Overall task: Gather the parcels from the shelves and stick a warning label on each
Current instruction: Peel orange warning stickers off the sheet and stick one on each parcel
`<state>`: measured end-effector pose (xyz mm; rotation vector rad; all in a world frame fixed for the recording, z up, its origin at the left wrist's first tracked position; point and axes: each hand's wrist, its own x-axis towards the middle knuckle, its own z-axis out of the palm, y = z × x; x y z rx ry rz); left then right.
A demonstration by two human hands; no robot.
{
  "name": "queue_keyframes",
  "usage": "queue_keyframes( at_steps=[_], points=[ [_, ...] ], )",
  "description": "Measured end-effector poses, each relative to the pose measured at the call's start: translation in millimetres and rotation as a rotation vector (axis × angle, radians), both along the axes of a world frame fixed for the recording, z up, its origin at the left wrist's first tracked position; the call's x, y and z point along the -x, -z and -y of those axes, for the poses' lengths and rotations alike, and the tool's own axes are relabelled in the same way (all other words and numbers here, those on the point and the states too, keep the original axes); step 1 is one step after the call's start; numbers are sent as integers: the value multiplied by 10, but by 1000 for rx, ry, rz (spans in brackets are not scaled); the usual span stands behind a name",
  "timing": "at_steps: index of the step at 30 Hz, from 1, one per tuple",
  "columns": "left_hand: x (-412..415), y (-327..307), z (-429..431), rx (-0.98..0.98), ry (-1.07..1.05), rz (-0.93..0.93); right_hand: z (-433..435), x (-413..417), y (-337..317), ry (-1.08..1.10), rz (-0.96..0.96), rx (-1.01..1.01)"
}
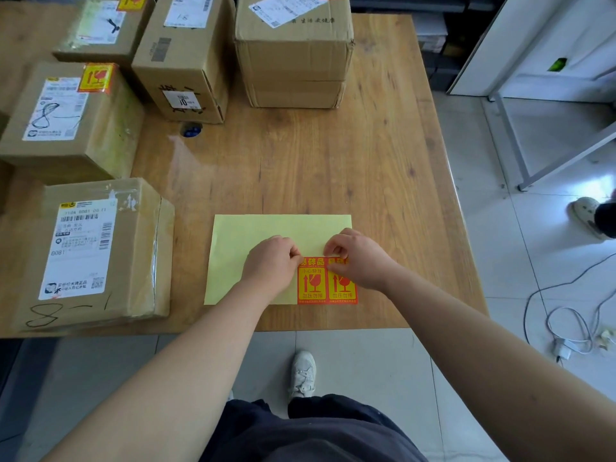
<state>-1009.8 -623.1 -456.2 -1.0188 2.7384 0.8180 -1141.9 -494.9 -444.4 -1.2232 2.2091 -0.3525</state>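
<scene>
— Head view first: where are the warning labels sitting?

— Right under the fingers. The left label and the right label are lying side by side on the yellow backing sheet. The left hand is curling its fingertips onto the left label's top corner. The right hand is pinching the right label's top edge between thumb and forefinger. Whether an edge is lifting, I cannot tell.

— And the parcels?

— Five are standing on the table. Left of the left hand, the nearest parcel is showing no warning sticker. Beyond it, the second parcel is wearing a red sticker, and the far-left parcel is carrying a corner sticker. Beyond the hands, the middle parcel is showing none. The tall parcel is showing only an orange scrap at the frame's top, too cropped to call.

— So how far along?

— Gathering is looking mostly done, though no shelf is showing to confirm it. Labelling is looking about halfway, with at least two parcels waiting.
</scene>
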Motion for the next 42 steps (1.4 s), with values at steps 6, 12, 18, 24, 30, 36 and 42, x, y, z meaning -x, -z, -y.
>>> queue_keyframes(
  at_steps=[6, 12, 18, 24, 30, 36, 42],
  points=[
    [-43, -7, -22, 26, 50, -23, 15, -9, -2, 15, 5, -3],
    [-147, -33, -37, 29, 133, -107, 22, -10, -33, 17, 18, -20],
    [-286, -120, -25, -66, 177, -151, 17, -24, -51, 29, 25, -21],
    [-437, -212, -10, -224, 102, -193, 3, -43, -100, 16, 64, -79],
    [-577, -274, 51, -312, -57, -233, 0, -82, -127, 11, 48, -115],
    [-645, -463, 234, -318, -159, -289, 67, -117, -205, -42, -45, -154],
    [-656, -766, 386, -318, -213, -351, 417, -299, -476, 70, 103, 193]
  ],
)
